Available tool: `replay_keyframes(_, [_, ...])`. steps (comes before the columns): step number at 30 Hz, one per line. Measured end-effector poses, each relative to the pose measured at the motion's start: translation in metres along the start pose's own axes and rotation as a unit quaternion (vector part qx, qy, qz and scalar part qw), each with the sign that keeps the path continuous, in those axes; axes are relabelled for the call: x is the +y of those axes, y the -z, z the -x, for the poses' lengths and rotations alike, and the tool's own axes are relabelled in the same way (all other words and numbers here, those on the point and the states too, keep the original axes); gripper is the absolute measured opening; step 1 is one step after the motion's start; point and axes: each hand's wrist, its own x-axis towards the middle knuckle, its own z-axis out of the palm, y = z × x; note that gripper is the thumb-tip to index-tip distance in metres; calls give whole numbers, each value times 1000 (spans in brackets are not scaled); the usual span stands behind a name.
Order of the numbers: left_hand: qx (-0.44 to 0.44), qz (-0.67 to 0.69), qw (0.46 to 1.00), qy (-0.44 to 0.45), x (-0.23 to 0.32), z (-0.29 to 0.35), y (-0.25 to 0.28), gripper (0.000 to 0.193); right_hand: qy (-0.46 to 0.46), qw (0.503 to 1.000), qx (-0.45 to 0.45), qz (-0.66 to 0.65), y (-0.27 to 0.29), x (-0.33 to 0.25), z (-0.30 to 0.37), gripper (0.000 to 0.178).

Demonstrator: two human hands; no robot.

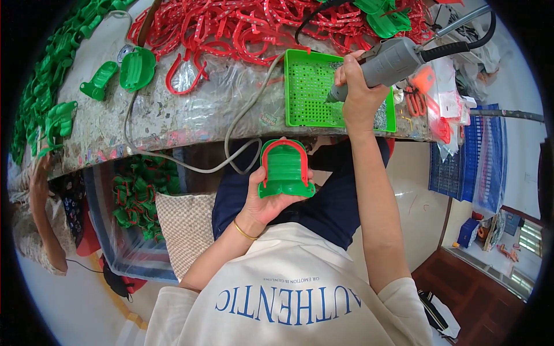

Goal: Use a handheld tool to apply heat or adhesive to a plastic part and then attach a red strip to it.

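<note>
My left hand (262,207) is closed around a green moulded plastic piece (285,164), held over my lap. A red U-shaped strap (265,151) lies along the inside rim of that piece. In my right hand (360,101) is a grey electric screwdriver (389,62), its narrow nose pointing down and left. The nose hovers over a shallow green perforated tray (311,122) on the table; whether it touches anything there I cannot tell. Small metal screws (380,118) lie in the right part of the tray.
Red straps (231,29) heap along the table's far side. Loose green pieces (137,69) lie at left beside a larger green pile (37,98). A grey cable (245,109) loops over the table edge. A bin (124,262) of assembled pieces stands lower left, near another person's arm (43,213). Orange-handled scissors (415,104) lie right.
</note>
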Motion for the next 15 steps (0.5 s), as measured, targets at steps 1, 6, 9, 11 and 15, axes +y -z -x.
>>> replay_keyframes(1, [1,0,1000,0,0,0,0,84,-1,1000,0,0,1,0,0,9])
replay_keyframes(6, [-11,1,1000,5,-1,1,2,83,-9,1000,1,-7,0,0,1,10])
replay_keyframes(9, [-25,4,1000,-9,-1,3,0,80,5,1000,-2,2,-2,-7,3,12])
replay_keyframes(11, [-11,12,1000,-4,-1,1,3,79,14,1000,-1,-25,-4,-18,1,13])
replay_keyframes(15, [-24,10,1000,2,1,-2,-2,75,-5,996,-34,-86,-5,-55,10,16])
